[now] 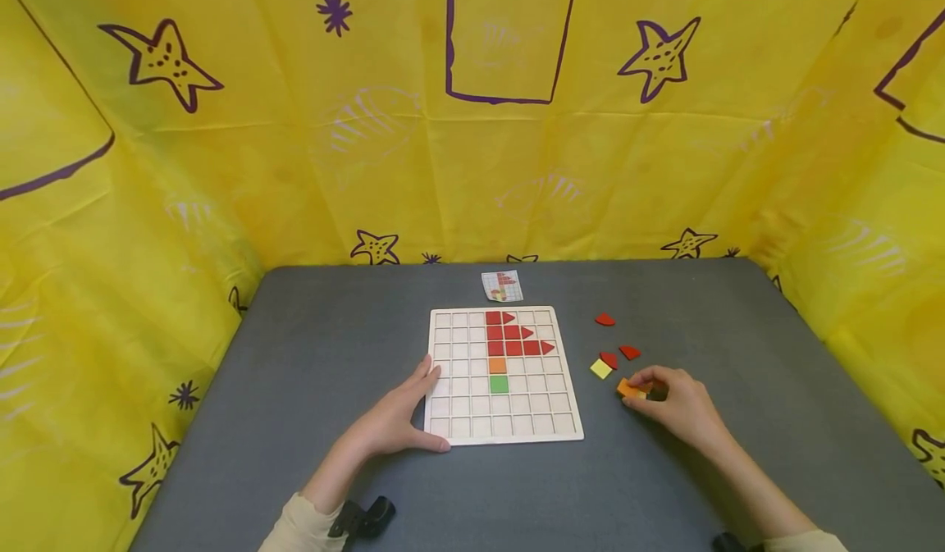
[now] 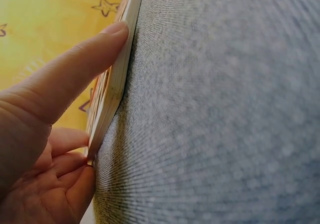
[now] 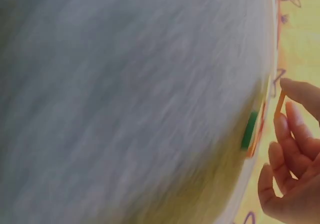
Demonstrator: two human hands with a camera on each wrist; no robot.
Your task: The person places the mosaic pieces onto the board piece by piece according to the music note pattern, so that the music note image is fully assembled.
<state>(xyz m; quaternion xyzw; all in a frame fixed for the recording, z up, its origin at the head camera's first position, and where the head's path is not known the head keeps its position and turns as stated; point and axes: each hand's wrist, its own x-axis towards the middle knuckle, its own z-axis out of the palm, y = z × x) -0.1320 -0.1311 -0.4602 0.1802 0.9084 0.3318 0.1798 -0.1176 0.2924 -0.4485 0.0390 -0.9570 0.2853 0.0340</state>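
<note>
A pale wooden grid board (image 1: 458, 408) lies on the table, with red tiles (image 1: 495, 332), an orange square (image 1: 498, 365) and a green square (image 1: 499, 384) set in its cells. My left hand (image 1: 402, 412) rests at the board's near left corner. Its straight thumb (image 2: 90, 59) presses the front edge, while the other fingers touch the left side. Right of the board, my right hand (image 1: 682, 404) pinches an orange square tile (image 3: 280, 104) between thumb and fingertip. Below that tile, the right wrist view shows a green tile (image 3: 249, 130) among other loose pieces, partly hidden in the head view.
A small pattern card (image 1: 502, 286) lies beyond the board. Loose red pieces (image 1: 605, 320) with a curved side and a yellow square (image 1: 601, 368) lie on the grey table (image 1: 354, 322) to the right. Yellow printed cloth (image 1: 295, 166) surrounds the table at the back and sides.
</note>
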